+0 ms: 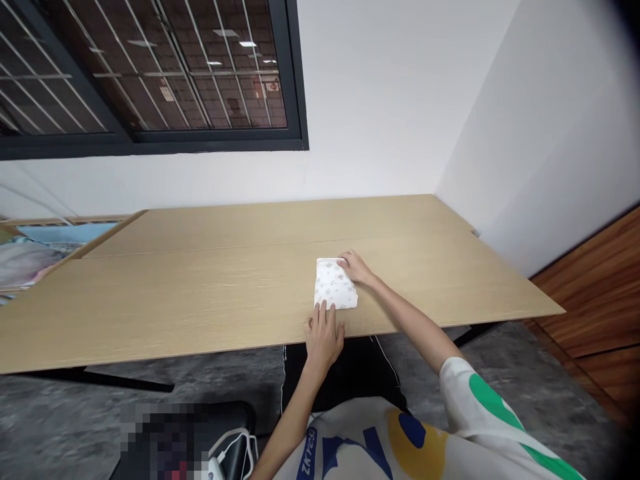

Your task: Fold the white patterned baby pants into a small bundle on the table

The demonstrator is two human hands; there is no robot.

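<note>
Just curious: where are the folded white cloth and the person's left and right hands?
Folded white cloth [334, 285]: head view, its middle.
Right hand [354, 267]: head view, its back.
Left hand [324, 339]: head view, its back.

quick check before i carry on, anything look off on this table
The two boards of the wooden tabletop don't line up: the near one runs further left than the far one, leaving a step at the seam. The folded white printed cloth touched by the left hand and right hand looks undamaged.
</note>
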